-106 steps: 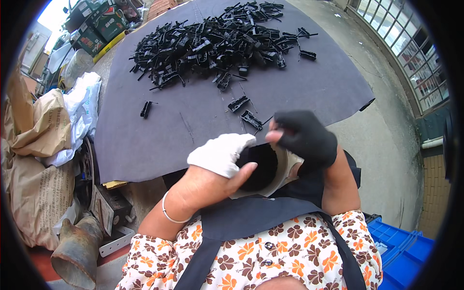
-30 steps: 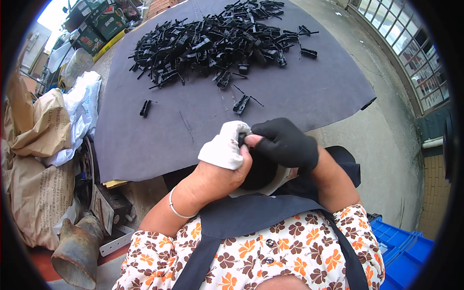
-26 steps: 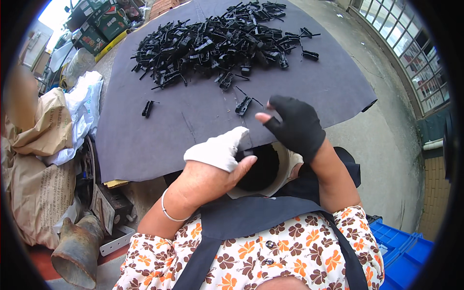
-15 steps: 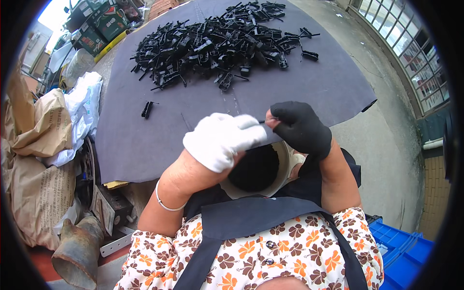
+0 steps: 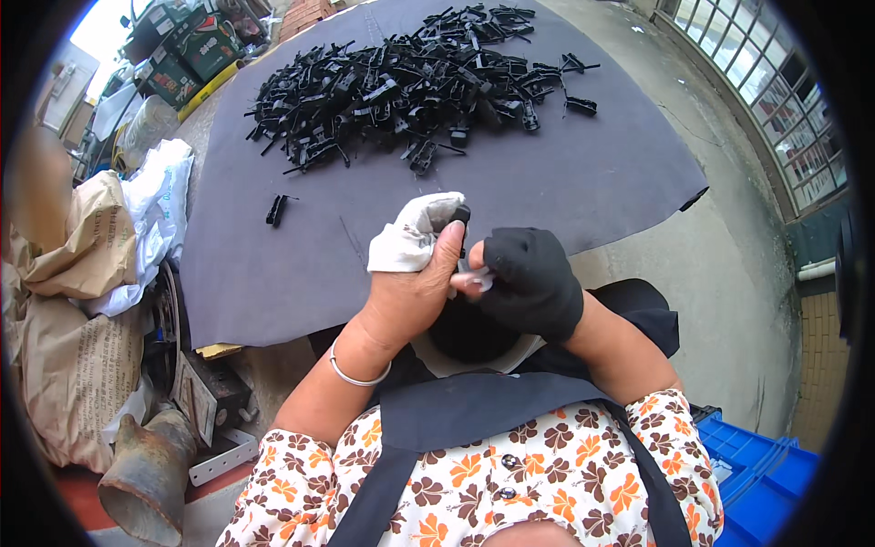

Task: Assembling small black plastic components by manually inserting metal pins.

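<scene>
My left hand (image 5: 415,251), in a white glove with the thumb bare, is closed on a small black plastic part (image 5: 462,217). The part stands up between thumb and curled fingers. Close against it, my right hand (image 5: 533,278), in a black glove with bare fingertips, is closed on a small pale, glossy piece (image 5: 476,279), too blurred to name. Both hands are above a round pale bucket (image 5: 521,353) with a dark inside, partly hidden by them. On the table, a heap of similar black plastic parts (image 5: 392,91) lies beyond my hands. One single black part (image 5: 277,210) lies apart at the left.
The grey-covered table (image 5: 583,182) fills the middle, its near edge by my forearms. Brown paper sacks (image 5: 77,356), a white plastic bag (image 5: 157,201) and a rusty metal pipe (image 5: 150,479) stand on the left. A blue crate (image 5: 756,483) is at lower right; a barred window (image 5: 775,87) is beyond.
My left hand has turned so the bare thumb and black part show. My right hand has moved down and left, and the pale piece now shows at its fingertips.
</scene>
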Demonstrator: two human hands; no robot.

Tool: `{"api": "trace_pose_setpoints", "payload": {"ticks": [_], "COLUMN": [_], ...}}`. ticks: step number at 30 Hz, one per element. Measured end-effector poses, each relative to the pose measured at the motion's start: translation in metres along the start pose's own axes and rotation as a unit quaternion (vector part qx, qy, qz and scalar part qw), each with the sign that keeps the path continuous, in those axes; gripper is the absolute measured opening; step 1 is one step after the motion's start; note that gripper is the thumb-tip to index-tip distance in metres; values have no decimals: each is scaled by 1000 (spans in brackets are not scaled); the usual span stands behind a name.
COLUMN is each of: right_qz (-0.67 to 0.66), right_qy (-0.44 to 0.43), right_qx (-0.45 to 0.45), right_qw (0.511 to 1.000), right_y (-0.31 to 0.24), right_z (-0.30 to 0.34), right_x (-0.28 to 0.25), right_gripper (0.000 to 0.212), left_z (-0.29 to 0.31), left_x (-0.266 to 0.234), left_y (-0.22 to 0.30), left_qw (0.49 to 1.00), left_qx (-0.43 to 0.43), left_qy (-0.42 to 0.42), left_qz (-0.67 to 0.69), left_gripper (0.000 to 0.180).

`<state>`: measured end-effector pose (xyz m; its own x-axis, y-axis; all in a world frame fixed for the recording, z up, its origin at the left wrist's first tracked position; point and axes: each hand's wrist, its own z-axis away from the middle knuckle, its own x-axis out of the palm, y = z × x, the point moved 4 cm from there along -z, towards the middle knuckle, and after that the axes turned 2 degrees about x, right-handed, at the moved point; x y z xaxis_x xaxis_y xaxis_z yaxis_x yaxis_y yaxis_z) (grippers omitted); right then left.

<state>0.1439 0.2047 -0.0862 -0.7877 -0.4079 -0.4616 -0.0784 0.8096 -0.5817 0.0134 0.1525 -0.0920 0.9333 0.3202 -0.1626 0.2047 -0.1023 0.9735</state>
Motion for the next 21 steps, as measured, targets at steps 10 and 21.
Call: {"api": "trace_pose_setpoints", "payload": {"ticks": [10, 21], "right_qz": [-112, -181], "right_qy": [20, -88], "right_qx": [251, 302], "right_qw": [961, 932], "right_y": [26, 30], "right_z": [1, 7], "right_x": [-6, 8], "right_gripper": [10, 20], "left_z": [7, 8], "left_x": [2, 1], "left_y": [-1, 12], "left_qw": [999, 951], "left_qx": [31, 203], "left_qy": [-41, 7], "left_qz": [-14, -233], "left_gripper": [27, 30]}}
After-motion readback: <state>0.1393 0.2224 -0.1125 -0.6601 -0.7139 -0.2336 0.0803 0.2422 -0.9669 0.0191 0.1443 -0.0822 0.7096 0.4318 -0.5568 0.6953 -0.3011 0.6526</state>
